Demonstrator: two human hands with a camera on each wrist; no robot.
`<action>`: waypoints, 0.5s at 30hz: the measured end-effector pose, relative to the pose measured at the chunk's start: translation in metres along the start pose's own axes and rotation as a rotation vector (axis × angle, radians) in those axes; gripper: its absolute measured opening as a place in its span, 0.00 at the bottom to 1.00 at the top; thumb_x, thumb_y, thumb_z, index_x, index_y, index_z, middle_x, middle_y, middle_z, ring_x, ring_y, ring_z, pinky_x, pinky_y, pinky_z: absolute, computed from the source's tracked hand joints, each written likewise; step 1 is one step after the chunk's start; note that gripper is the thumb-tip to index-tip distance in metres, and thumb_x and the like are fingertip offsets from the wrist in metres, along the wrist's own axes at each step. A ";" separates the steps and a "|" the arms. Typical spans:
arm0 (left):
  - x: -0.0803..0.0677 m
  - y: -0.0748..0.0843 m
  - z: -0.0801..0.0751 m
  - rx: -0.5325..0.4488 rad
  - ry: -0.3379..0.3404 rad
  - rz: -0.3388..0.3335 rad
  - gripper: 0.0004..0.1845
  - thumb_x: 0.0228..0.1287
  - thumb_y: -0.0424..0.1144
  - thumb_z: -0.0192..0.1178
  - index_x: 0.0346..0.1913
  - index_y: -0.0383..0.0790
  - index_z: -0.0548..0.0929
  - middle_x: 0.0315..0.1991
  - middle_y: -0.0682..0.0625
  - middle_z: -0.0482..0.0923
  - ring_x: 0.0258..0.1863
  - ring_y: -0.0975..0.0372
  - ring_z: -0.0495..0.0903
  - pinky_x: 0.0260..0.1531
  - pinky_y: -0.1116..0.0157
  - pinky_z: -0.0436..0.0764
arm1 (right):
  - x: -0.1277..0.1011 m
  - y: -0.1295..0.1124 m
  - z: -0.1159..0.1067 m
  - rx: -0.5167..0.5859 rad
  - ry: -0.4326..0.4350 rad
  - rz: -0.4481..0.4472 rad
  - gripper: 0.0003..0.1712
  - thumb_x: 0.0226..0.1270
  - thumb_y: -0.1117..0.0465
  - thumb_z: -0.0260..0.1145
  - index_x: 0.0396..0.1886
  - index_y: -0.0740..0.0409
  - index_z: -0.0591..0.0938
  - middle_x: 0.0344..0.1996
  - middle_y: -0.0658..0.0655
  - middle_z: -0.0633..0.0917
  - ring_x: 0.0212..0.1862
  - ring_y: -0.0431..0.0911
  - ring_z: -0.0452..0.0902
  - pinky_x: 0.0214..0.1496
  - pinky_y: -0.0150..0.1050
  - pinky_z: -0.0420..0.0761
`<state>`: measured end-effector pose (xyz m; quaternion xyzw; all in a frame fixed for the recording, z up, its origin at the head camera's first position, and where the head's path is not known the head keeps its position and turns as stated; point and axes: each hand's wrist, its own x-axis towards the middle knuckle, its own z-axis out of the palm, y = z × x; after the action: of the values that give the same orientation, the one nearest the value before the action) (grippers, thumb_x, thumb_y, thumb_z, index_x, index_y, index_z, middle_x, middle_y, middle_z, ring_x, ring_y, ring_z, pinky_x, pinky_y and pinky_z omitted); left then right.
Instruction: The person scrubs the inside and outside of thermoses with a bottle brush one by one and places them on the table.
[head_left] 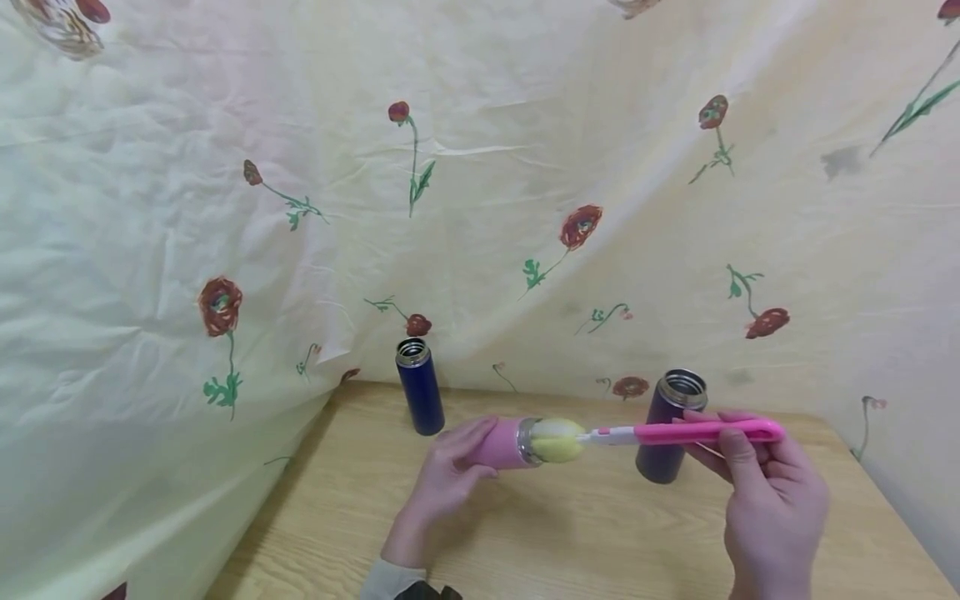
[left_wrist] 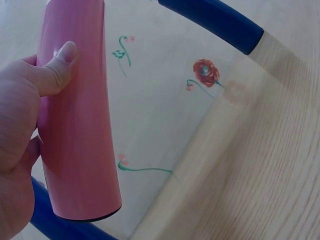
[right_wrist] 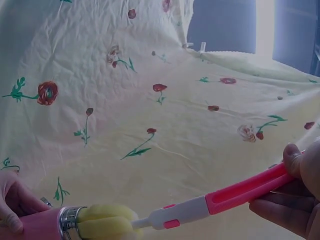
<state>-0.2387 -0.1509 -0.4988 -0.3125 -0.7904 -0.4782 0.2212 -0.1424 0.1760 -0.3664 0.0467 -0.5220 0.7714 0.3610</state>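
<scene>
Only the head view shows both hands gripping: left [head_left: 448, 477] pink flask [head_left: 501, 444], right [head_left: 765, 492] sponge brush [head_left: 660, 433]

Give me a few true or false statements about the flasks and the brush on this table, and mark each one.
1. The left hand grips the pink flask lying on its side. True.
2. The right hand holds a blue brush. False: the bottle brush has a pink handle.
3. The yellow sponge head sits at the pink flask's mouth. True.
4. The blue flask lies flat on the wooden table. False: it stands upright, near the flowered cloth.
5. The dark purple flask has a lid on. False: its metal mouth is open.
</scene>
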 end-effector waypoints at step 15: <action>0.000 -0.004 -0.011 0.040 0.010 -0.004 0.40 0.49 0.26 0.81 0.70 0.40 0.83 0.69 0.47 0.81 0.70 0.47 0.78 0.71 0.37 0.71 | 0.001 -0.004 0.000 0.072 0.073 0.037 0.19 0.75 0.69 0.67 0.53 0.85 0.78 0.43 0.69 0.91 0.43 0.53 0.93 0.42 0.48 0.87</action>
<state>-0.2405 -0.1622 -0.4961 -0.3039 -0.7993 -0.4645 0.2303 -0.1407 0.1773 -0.3629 0.0219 -0.4814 0.7972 0.3637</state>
